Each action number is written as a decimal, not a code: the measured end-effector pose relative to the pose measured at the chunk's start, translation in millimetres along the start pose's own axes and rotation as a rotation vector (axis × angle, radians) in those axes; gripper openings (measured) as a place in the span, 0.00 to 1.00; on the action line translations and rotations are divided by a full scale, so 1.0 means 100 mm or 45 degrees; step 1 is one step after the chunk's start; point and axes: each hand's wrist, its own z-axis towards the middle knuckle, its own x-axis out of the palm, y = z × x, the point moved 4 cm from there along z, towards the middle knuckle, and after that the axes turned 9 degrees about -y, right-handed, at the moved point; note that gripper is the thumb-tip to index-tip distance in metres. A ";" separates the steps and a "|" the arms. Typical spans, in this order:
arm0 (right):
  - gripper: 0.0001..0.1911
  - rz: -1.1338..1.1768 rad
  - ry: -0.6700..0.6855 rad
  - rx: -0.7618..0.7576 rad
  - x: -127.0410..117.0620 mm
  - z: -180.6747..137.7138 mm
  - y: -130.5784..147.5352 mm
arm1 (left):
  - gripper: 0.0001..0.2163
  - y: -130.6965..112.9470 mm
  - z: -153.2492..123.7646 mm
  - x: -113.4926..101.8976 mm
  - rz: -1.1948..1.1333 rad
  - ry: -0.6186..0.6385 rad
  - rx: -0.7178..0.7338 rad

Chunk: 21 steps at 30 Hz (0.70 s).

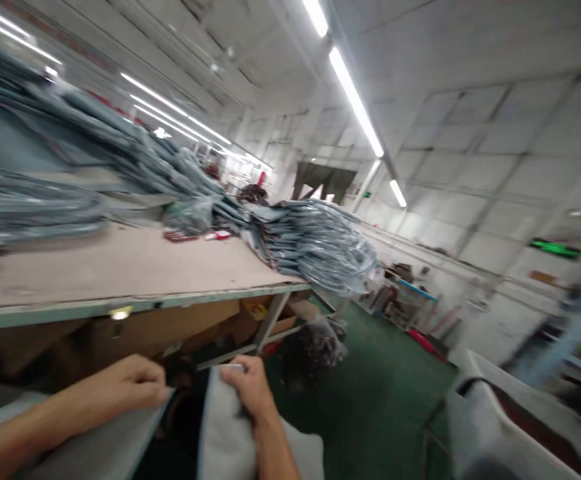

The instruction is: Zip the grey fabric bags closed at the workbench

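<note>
Two bare hands grip grey cloth at the bottom of a blurred, tilted view of a garment workshop; the left hand (pixel 130 385) is curled closed over the edge of a flat grey cloth piece (pixel 105 443) that runs down toward the lower left corner; the right hand (pixel 248 387) is closed, thumb over fingers, on the top edge of a second grey cloth piece (pixel 230 437) that hangs down below it, just beside the first but apart from it, with a dark gap between the two. Both pieces sit low in front of the counter (pixel 120 267), below its front edge rather than on it. On the counter's brown top lie heaps of grey-blue folded cloth: one large stack (pixel 60 160) at the far left, and another bundle (pixel 320 247), some of it in clear plastic, spilling over the right end. Small red and white items (pixel 198 235) lie between the heaps, too blurred to name. Under the counter stand brown cardboard boxes (pixel 170 330) and a dark filled plastic bag (pixel 315 347) on the green floor (pixel 385 380). A pale bin (pixel 495 413) stands at the lower right; long strip lights (pixel 355 100) run along the ceiling.
</note>
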 end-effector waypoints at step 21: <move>0.19 0.233 0.457 -0.159 1.18 0.83 1.10 | 0.20 0.41 -0.51 -1.55 -0.084 -0.642 -0.420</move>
